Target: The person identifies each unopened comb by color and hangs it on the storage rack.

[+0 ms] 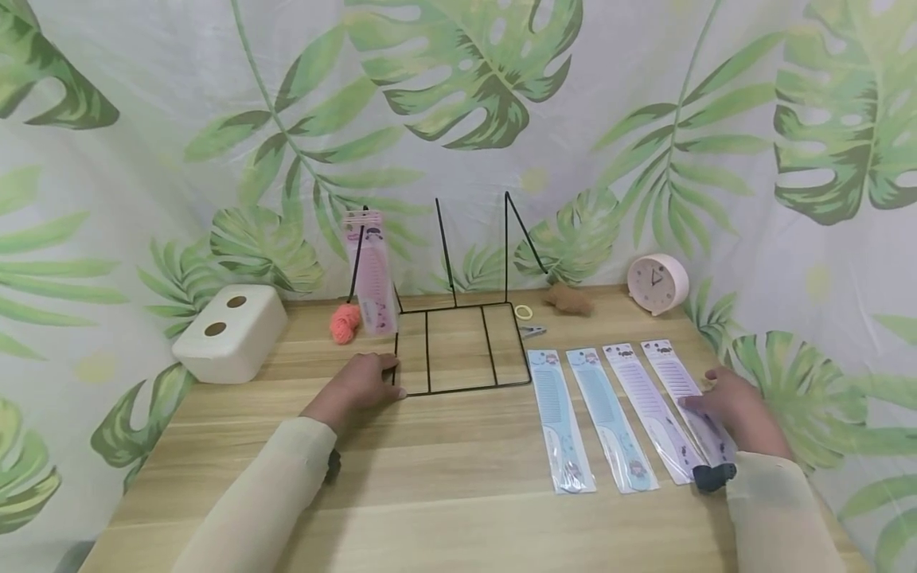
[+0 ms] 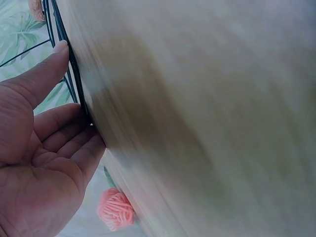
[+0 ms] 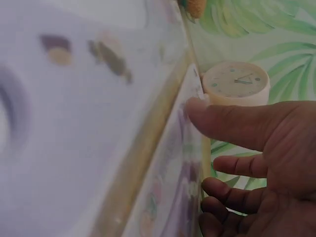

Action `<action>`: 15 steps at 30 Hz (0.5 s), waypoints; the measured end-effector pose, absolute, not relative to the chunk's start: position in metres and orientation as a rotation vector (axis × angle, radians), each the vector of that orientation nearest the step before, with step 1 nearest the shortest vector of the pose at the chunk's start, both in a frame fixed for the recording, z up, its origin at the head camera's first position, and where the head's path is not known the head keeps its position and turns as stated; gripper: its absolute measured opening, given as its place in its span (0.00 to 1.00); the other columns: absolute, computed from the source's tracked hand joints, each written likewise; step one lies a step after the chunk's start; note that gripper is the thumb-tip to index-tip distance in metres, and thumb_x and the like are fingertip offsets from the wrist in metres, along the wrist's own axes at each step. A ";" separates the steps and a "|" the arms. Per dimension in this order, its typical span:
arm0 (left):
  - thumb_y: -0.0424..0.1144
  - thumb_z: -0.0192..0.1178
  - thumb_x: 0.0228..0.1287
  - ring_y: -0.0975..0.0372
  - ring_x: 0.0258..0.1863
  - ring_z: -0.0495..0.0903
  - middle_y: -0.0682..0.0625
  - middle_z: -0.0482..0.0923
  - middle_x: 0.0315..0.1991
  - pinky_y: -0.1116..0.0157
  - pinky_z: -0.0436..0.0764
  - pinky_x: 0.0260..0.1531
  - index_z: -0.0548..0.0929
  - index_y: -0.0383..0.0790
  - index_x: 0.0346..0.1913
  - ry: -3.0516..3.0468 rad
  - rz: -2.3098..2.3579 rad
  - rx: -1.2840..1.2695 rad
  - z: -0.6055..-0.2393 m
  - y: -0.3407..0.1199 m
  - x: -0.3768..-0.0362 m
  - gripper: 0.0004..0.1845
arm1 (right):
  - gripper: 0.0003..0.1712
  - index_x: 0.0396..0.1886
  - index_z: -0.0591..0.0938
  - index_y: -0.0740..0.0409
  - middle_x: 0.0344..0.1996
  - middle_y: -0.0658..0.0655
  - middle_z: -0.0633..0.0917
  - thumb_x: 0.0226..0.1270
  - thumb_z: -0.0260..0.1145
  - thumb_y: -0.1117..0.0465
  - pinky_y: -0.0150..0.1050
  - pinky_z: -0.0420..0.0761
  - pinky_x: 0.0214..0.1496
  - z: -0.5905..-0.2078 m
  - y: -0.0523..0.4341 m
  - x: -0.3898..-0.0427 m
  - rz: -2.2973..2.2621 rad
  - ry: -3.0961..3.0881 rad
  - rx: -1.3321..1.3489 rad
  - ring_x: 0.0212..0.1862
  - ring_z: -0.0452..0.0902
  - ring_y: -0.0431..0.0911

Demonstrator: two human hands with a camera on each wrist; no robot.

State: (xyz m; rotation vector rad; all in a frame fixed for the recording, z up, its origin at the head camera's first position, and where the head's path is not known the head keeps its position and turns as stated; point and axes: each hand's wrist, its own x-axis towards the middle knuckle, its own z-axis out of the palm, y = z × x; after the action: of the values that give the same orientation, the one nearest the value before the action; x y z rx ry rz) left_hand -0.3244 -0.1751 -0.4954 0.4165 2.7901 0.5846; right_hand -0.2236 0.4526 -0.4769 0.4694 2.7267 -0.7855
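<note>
My left hand (image 1: pixel 360 388) is at the left side of a black wire rack (image 1: pixel 462 388), thumb and fingertips touching its wire. A packaged pink comb (image 1: pixel 376 278) hangs from the rack's left prong. My right hand (image 1: pixel 738 404) is over the rightmost packaged purple comb (image 1: pixel 672 374), its thumb on the sleeve and its fingers spread along the right side. Left of that lie another packaged purple comb (image 1: pixel 641 398) and two packaged blue combs, one nearer the hand (image 1: pixel 605 406) and one by the rack (image 1: pixel 555 406).
A white box with two round holes (image 1: pixel 232 350) stands at the left, beside coral yarn (image 1: pixel 345 323). Behind the combs are a yellow ring (image 1: pixel 524 313), a grey clip (image 1: pixel 532 330) and a brown lump (image 1: pixel 569 299). A pink clock (image 1: pixel 655 284) stands at the back right, before a leaf-print curtain.
</note>
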 end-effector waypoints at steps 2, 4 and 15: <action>0.49 0.76 0.70 0.37 0.77 0.72 0.30 0.74 0.76 0.39 0.71 0.78 0.75 0.34 0.78 2.788 0.585 0.419 -0.494 -0.176 -0.324 0.40 | 0.58 0.76 0.60 0.84 0.67 0.88 0.71 0.68 0.78 0.46 0.70 0.77 0.64 -0.477 0.448 -0.225 -0.759 2.733 0.503 0.62 0.74 0.78; 0.49 0.76 0.70 0.37 0.78 0.71 0.31 0.73 0.77 0.39 0.70 0.79 0.75 0.34 0.78 2.782 0.594 0.412 -0.495 -0.176 -0.324 0.40 | 0.57 0.75 0.60 0.85 0.67 0.88 0.71 0.68 0.78 0.48 0.71 0.76 0.65 -0.475 0.444 -0.225 -0.745 2.730 0.533 0.63 0.73 0.79; 0.49 0.76 0.70 0.37 0.78 0.71 0.32 0.73 0.77 0.40 0.70 0.79 0.75 0.33 0.78 2.791 0.584 0.425 -0.497 -0.178 -0.325 0.40 | 0.41 0.64 0.70 0.86 0.54 0.83 0.80 0.66 0.73 0.56 0.63 0.82 0.55 -0.474 0.437 -0.231 -0.714 2.743 0.503 0.52 0.80 0.71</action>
State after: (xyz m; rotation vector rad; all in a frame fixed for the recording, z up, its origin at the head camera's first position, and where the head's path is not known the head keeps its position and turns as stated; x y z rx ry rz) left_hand -0.3248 -0.1781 -0.4974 0.4247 2.7909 0.5845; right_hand -0.2315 0.4371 -0.4743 0.5030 2.7430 -0.7137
